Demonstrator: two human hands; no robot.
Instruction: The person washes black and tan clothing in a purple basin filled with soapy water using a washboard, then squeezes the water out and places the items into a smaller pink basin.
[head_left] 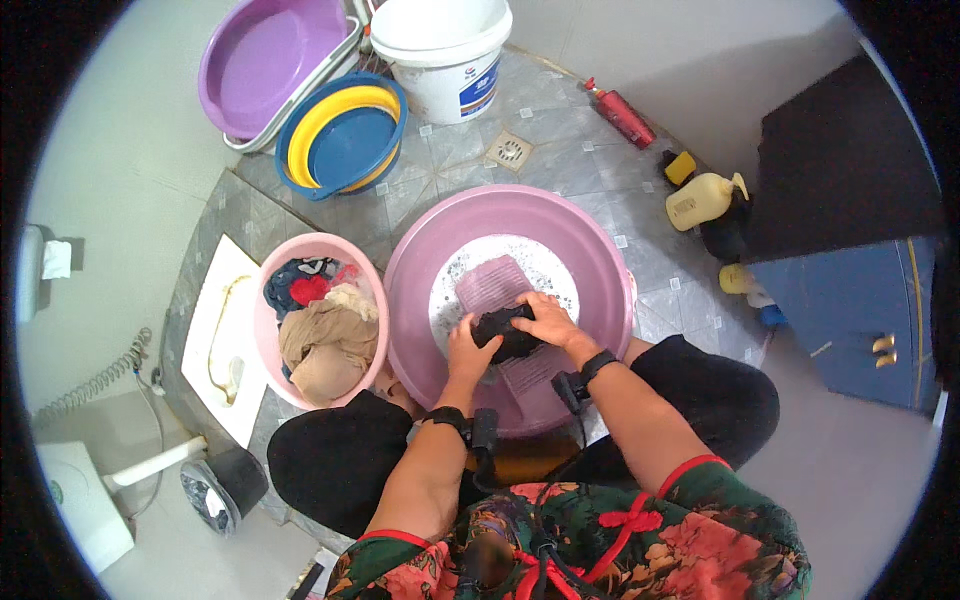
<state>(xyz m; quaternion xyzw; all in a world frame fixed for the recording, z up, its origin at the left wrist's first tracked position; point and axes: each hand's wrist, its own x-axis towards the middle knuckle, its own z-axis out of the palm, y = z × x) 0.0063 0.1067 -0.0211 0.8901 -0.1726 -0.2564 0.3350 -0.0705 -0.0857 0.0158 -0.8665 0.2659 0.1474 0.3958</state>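
Note:
A large pink-purple basin (598,260) sits on the floor in front of me, holding foamy water (440,300). A ridged pink washboard (492,283) slants through the foam. Against its ridges lies a bunched, wet-looking black cloth (512,340); what sort of garment it is cannot be made out. My left hand (470,350) grips the cloth's left side with bent fingers. From the upper right, my right hand (550,324) presses and grips it too. Part of the cloth is hidden beneath the fingers.
To the left, a pink tub (263,345) of clothes stands beside a white squat toilet (205,320). Behind are a blue-yellow basin (290,165), purple basin (270,60) and white bucket (425,90). Rightward stand a red bottle (625,118), cream pump bottle (698,203) and blue cabinet (840,310).

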